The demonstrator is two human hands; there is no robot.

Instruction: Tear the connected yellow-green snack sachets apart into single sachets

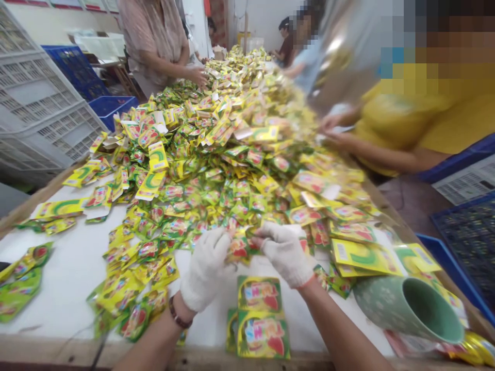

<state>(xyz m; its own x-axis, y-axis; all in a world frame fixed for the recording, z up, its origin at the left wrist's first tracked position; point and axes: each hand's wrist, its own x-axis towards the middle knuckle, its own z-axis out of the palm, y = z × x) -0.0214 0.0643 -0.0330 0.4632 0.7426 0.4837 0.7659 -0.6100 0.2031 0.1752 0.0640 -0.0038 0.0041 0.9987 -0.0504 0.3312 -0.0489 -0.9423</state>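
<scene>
Both my hands wear white knit gloves. My left hand point(207, 268) and my right hand point(284, 252) are closed together on a small green and yellow sachet point(240, 248), held between them just above the white table point(65, 278). Directly below lie two larger sachets point(260, 314) flat near the table's front edge. A huge heap of sachets point(232, 154) runs away from me down the table.
A green cup point(410, 309) lies on its side at the right. Blue crates point(467, 242) stand to the right, white crates point(42, 103) to the left. Other people stand along both sides of the table, their hands in the heap.
</scene>
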